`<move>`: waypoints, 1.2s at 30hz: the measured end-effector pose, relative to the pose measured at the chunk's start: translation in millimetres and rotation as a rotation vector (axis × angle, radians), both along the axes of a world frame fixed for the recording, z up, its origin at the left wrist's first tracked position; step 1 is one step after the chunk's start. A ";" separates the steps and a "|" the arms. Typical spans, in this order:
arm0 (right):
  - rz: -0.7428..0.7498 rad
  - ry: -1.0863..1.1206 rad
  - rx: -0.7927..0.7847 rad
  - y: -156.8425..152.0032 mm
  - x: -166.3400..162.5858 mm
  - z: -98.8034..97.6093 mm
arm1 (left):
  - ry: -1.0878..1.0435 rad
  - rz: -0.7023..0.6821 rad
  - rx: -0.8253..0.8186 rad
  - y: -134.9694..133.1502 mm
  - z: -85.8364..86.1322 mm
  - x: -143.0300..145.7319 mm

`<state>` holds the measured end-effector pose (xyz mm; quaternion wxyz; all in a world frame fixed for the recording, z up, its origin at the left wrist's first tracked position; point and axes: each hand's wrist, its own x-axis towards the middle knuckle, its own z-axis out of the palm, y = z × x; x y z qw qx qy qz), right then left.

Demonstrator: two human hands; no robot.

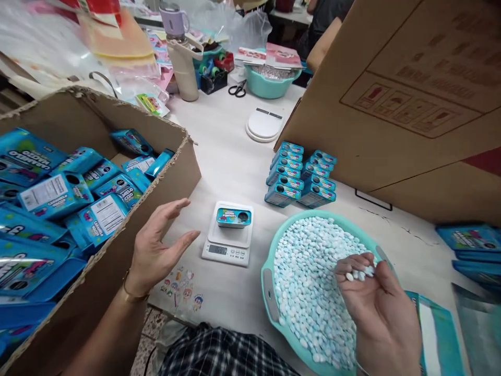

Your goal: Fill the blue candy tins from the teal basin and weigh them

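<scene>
My right hand hovers over a teal basin filled with small white and pale blue candies; its fingers are curled round a few of those candies. My left hand is held open, fingers apart and empty, just left of a small white digital scale. On the scale lies one blue candy box. The left hand sits beside the wall of a large cardboard carton full of the same blue boxes.
A stack of blue boxes stands behind the basin, next to a big closed carton. Farther back are a round white scale, scissors, a second teal bowl and a tumbler. More blue packs lie at right.
</scene>
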<state>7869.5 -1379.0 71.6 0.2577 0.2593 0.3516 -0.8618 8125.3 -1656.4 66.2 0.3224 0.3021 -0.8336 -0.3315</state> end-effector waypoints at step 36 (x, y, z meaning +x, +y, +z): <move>0.248 0.106 -0.099 -72.9 9.3 28.9 | -0.579 -0.239 -0.159 -10.7 -4.2 -106.2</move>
